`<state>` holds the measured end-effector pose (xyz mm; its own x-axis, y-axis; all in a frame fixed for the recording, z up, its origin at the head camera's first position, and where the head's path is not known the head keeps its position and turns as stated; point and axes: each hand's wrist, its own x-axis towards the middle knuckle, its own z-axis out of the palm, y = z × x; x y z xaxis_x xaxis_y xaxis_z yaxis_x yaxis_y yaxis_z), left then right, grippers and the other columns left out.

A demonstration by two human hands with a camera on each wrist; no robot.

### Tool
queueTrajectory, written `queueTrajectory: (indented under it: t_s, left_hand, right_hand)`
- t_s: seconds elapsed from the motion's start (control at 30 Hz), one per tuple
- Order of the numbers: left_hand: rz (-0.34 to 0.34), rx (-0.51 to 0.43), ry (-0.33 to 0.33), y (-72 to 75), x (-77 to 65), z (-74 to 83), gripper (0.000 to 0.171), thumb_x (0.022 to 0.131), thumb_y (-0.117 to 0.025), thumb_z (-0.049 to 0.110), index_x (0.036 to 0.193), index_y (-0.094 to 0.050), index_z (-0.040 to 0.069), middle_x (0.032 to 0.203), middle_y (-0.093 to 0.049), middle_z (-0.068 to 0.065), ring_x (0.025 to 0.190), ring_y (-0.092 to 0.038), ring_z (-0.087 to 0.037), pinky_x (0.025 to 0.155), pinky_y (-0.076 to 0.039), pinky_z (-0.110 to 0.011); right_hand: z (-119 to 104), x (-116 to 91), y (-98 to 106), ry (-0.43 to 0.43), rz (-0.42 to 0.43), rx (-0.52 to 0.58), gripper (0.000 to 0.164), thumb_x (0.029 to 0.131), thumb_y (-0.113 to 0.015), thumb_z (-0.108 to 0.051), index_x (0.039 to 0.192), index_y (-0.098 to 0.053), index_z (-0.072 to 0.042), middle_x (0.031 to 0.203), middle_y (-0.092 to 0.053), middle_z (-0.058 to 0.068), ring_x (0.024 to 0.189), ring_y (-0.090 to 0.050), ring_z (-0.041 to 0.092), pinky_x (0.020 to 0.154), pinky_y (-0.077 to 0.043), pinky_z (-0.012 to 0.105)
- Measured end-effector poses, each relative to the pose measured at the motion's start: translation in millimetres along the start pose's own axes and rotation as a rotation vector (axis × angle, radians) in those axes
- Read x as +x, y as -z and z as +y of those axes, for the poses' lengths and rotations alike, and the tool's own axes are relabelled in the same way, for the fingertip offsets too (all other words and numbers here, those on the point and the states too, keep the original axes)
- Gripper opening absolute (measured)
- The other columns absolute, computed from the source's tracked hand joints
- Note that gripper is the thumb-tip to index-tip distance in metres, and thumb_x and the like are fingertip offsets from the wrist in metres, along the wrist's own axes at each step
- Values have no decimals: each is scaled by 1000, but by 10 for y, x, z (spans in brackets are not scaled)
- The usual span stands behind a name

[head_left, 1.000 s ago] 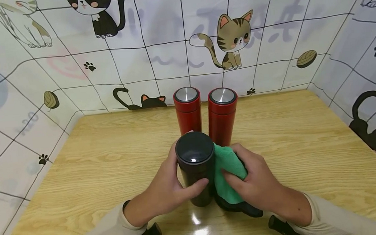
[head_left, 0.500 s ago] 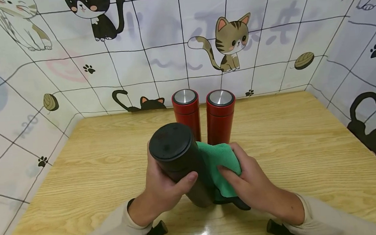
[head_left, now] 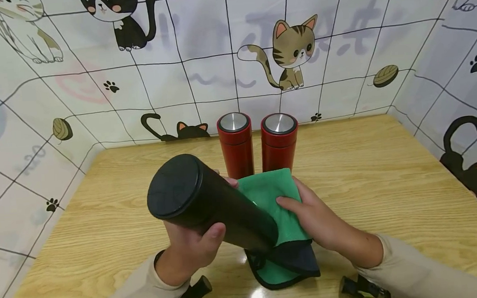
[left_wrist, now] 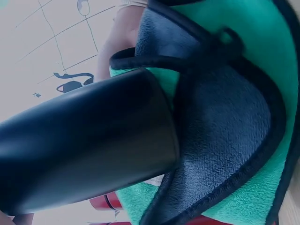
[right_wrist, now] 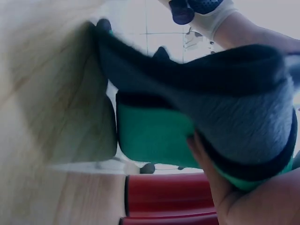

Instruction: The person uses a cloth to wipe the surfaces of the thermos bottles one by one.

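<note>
My left hand (head_left: 195,244) grips a black thermos (head_left: 209,202) round its upper body. The thermos leans far to the left, its lid end toward me, its lower end against a cloth. That cloth (head_left: 273,197) is green on one side and dark grey on the other, with a black edge. My right hand (head_left: 315,213) pinches it, thumb on the green side. In the left wrist view, the grey side of the cloth (left_wrist: 225,126) lies beside the end of the thermos (left_wrist: 93,140). A lower fold of cloth hangs near the table.
Two red thermoses with silver tops, the left one (head_left: 236,149) and the right one (head_left: 279,141), stand upright behind my hands. The wooden table (head_left: 149,173) ends at a cat-patterned backdrop (head_left: 208,77) at the back and sides.
The black thermos has tilted from upright to far left as my left hand turned it. The cloth has spread out wider, and its lower fold has come into view.
</note>
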<state>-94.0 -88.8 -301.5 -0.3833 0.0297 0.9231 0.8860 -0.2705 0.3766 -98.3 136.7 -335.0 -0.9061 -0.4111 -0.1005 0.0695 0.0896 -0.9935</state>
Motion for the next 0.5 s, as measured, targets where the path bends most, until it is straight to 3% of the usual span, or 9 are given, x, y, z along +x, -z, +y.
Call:
queueTrajectory:
  t_s: [0.2, 0.37, 0.5]
  left_hand:
    - [25, -74, -80, 0, -9, -25, 61, 92, -67, 30, 129, -42, -12, 122, -60, -19, 108, -69, -28, 96, -56, -38]
    - [67, -106, -127, -16, 9, -43, 60, 90, -68, 26, 131, -42, -10, 126, -56, -20, 109, -69, -29, 96, -56, -39]
    - [65, -42, -145, -8, 24, -43, 60, 91, -67, 27, 130, -42, -10, 126, -56, -20, 109, -69, -28, 96, -56, -36]
  right_hand:
    - [41, 50, 15, -165, -34, 169, 49, 103, -48, -22, 147, -35, -5, 115, -61, 1, 100, -64, 10, 87, -55, 27]
    - [97, 64, 20, -185, -141, 219, 42, 99, -46, -13, 140, -41, -5, 109, -62, 3, 97, -67, 15, 85, -57, 32]
    - [126, 55, 21, -197, -203, 273, 42, 93, -44, -7, 135, -44, -7, 111, -62, 4, 96, -68, 16, 83, -57, 31]
